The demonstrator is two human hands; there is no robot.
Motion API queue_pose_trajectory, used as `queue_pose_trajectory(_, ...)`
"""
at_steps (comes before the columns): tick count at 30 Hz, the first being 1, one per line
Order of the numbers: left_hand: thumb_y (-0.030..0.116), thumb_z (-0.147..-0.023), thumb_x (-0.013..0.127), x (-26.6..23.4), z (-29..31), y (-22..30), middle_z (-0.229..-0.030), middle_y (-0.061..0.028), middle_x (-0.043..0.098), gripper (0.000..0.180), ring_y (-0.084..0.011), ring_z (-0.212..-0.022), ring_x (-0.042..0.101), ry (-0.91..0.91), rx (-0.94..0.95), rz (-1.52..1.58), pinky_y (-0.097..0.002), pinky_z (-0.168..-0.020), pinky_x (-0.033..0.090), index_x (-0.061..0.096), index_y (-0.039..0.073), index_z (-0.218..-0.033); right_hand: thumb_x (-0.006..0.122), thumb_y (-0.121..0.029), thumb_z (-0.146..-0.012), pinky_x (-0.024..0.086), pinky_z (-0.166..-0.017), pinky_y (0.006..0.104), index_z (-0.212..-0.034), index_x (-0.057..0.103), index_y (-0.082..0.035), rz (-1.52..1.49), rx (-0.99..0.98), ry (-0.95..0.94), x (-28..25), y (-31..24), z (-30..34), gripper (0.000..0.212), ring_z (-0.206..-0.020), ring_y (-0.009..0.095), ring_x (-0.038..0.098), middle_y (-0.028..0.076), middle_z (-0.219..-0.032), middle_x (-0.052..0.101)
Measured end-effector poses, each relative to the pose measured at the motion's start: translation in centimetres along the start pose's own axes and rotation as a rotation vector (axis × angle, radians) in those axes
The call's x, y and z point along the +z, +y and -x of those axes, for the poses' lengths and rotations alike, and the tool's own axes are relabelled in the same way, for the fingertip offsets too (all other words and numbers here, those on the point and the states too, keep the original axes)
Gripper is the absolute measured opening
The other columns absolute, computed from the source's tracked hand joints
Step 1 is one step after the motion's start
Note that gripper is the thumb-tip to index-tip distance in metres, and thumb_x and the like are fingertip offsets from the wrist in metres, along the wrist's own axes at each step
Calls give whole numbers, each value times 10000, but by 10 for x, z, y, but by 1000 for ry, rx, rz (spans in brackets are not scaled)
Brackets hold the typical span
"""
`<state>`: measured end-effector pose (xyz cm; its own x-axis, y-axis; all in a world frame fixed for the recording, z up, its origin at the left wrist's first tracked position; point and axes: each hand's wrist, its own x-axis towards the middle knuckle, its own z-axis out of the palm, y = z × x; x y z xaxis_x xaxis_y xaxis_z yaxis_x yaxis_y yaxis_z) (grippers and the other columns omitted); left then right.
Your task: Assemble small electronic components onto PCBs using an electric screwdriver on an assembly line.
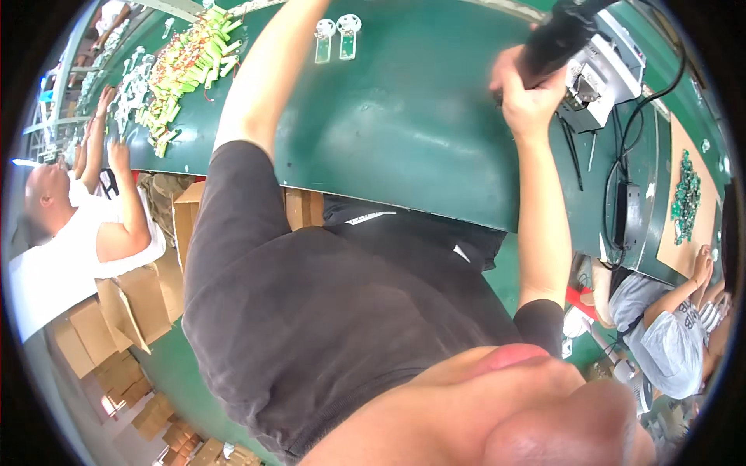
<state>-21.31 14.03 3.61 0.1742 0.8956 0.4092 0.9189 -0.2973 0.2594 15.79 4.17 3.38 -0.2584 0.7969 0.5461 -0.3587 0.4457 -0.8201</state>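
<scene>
My right hand [530, 95] is closed around a thick black cylindrical tool [556, 45] near the top right, above the green work table [404, 132]. The tool's exact kind cannot be made out, and its far end is blurred. My left forearm [272, 70] reaches across the table and leaves the picture at the top edge, so that hand is out of sight. Just right of this forearm lie two pale flat parts with round heads, a left one [323, 40] and a right one [349, 37]. Beside my right hand stands a white boxy device [592, 89].
Green cylinders with red wires [198, 66] lie heaped at the left, beside whitish parts [134, 85]. Black cables and a black power adapter [627, 213] lie at the right. Green circuit boards [685, 198] cover some cardboard. People sit on both sides; cardboard boxes [140, 307] stand lower left.
</scene>
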Motion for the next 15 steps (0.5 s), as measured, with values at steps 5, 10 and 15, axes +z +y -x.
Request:
queue_pose_trajectory(5,406,-878,776,-90,101,82,-1453,-245,493,778,-410,-1363,460,-396,165,17,-488,-1154,373,470,1,-1467,629,126,-845,521,-509,298,-1045,547,26,-125,-165,176,-16,-15,-9,238,-537,155,614,75,-719,651)
queue_pose_trajectory(10,400,-939,705,-51,183,95,-1576,-169,353,646,-402,-1424,351,-295,32,-154,-496,-1188,345,479,205,-1511,588,97,-862,502,-460,403,-1390,317,-28,34,-399,207,-56,-60,-33,606,-483,227,537,171,-669,596)
queue_pose_trajectory(15,415,-910,743,-14,159,154,-1549,-210,351,728,-422,-1410,354,-288,128,-8,-515,-1184,337,445,163,-1524,592,119,-835,511,-449,417,-911,571,16,277,-586,256,-92,-57,-64,129,-476,245,542,157,-670,585)
